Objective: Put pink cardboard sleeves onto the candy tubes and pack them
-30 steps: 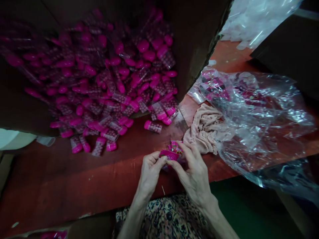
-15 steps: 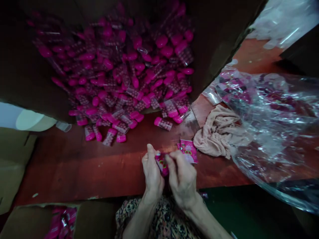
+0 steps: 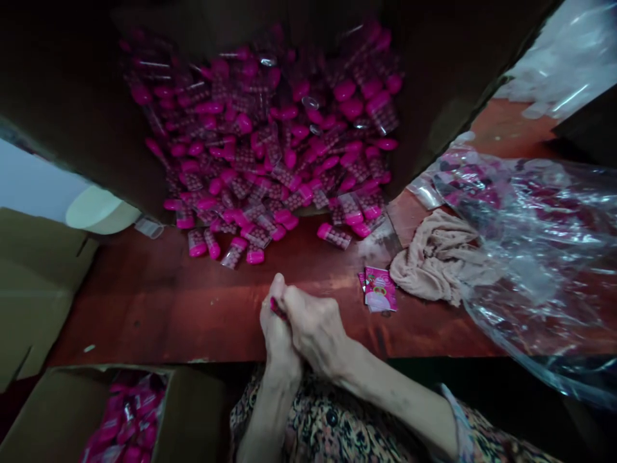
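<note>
My left hand (image 3: 278,331) is closed around a small pink-labelled bottle (image 3: 274,304), just past the table's front edge. Only a bit of pink shows between thumb and fingers. My right hand (image 3: 315,325) lies over it, fingers curled down onto the same bottle, so most of it is hidden. To the right, a few flat pink printed label sleeves (image 3: 380,289) lie on the red table. Beyond my hands, many clear bottles with pink caps and small round balls inside (image 3: 255,235) spill out of a large carton.
The large carton (image 3: 429,96) lies on its side at the back. At right are a crumpled beige cloth (image 3: 429,257) and a clear plastic bag (image 3: 535,270) holding pink pieces. A box of pink-wrapped items (image 3: 128,418) sits at lower left; a white round tub (image 3: 99,209) stands behind.
My right hand has moved left and closed over the pink-labelled bottle, which showed between both hands before. My view has shifted slightly, so the surroundings appear further right.
</note>
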Action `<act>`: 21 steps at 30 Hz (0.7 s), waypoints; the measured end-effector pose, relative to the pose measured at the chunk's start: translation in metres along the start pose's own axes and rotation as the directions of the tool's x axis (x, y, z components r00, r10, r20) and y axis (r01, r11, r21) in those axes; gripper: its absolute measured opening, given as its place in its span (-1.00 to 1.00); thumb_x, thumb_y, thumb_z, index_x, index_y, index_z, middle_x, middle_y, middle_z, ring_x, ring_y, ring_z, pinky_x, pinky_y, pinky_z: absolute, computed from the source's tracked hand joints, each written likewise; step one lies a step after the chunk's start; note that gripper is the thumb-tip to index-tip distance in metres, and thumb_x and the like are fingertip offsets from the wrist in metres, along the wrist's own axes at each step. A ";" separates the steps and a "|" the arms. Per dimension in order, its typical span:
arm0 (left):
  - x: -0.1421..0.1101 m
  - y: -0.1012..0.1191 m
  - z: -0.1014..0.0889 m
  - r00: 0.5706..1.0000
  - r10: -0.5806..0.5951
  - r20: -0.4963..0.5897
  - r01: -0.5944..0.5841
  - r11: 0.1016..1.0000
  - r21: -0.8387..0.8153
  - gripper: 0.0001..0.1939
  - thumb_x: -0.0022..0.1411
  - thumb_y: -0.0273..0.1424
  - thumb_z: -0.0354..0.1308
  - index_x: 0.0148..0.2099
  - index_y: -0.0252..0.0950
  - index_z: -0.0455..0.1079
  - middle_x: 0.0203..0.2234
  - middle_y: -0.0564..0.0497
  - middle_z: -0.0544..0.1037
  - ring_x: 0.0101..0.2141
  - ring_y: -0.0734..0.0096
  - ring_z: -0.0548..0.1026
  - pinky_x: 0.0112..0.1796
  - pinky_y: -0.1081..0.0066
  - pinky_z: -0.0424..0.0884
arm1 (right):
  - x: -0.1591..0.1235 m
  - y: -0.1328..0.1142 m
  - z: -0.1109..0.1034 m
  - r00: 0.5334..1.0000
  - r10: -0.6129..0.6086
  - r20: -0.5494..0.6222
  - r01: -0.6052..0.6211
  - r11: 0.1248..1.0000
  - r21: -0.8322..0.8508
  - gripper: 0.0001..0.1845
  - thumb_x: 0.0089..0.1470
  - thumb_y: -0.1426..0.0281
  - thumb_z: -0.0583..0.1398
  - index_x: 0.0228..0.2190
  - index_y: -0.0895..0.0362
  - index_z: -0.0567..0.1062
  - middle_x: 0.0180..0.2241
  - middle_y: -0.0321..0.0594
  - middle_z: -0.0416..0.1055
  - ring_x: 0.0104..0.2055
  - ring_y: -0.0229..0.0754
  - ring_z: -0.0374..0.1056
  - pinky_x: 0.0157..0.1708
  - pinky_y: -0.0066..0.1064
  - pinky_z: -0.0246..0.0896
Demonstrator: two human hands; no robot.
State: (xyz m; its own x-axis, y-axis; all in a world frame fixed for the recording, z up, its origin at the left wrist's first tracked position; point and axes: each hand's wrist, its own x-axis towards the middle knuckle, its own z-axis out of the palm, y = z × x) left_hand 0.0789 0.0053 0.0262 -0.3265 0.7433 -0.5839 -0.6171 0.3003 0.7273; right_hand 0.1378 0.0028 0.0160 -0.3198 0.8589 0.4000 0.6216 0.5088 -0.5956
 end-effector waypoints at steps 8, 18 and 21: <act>-0.007 0.007 -0.003 0.999 -0.036 -0.025 0.031 0.985 -0.169 -0.58 -0.07 -0.26 0.23 -0.64 -0.23 0.01 -0.78 0.25 0.07 -0.75 0.66 0.10 -0.67 0.53 0.12 | -0.004 -0.005 -0.006 0.998 -0.069 -0.001 0.069 0.998 -0.013 -0.66 0.16 0.51 -0.13 -0.50 0.10 0.35 -0.62 -0.25 0.32 -0.64 -0.27 0.20 -0.65 -0.48 0.01; -0.001 0.007 0.002 1.000 0.014 0.010 -0.013 0.988 -0.156 -0.57 -0.06 -0.20 0.25 -0.66 -0.26 0.08 -0.78 0.23 0.15 -0.73 0.65 0.16 -0.64 0.53 0.14 | 0.004 0.002 -0.003 1.000 -0.001 -0.001 0.001 0.998 0.056 -0.65 0.20 0.45 -0.16 -0.52 0.10 0.29 -0.65 -0.27 0.27 -0.63 -0.26 0.21 -0.64 -0.48 0.01; 0.004 0.006 0.000 0.999 0.037 -0.006 -0.037 0.990 -0.133 -0.66 -0.11 -0.18 0.30 -0.58 -0.30 0.26 -0.70 0.17 0.33 -0.64 0.60 0.30 -0.57 0.53 0.21 | 0.017 0.014 -0.012 0.996 0.081 0.024 -0.083 0.990 0.110 -0.68 0.23 0.41 -0.13 -0.52 0.10 0.23 -0.66 -0.35 0.22 -0.66 -0.31 0.17 -0.65 -0.51 -0.05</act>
State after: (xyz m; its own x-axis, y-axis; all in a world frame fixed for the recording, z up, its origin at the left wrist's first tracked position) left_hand 0.0740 0.0104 0.0279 -0.3535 0.7502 -0.5588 -0.6944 0.1899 0.6941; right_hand 0.1499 0.0233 0.0229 -0.2853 0.8984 0.3339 0.5636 0.4391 -0.6997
